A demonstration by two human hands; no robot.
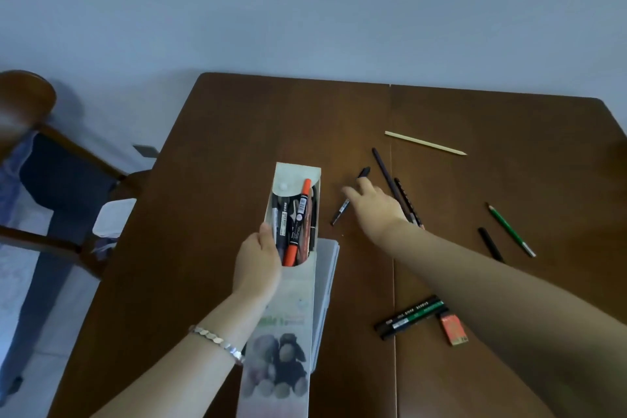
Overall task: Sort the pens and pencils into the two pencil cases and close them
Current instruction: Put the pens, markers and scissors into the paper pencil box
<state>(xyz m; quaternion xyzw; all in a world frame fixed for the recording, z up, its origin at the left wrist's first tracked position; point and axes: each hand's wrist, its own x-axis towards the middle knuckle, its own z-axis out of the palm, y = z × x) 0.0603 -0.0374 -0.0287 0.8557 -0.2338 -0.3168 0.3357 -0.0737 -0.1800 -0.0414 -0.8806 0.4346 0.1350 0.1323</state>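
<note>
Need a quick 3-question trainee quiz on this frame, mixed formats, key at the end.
1. Fill in: the right hand reaches over a ___ pen on the table.
2. True or false: the flap of the pencil case is closed.
3. Which hand holds the pencil case? A) left hand B) right hand C) both
Key: 1 black; 2 false; 3 A.
</note>
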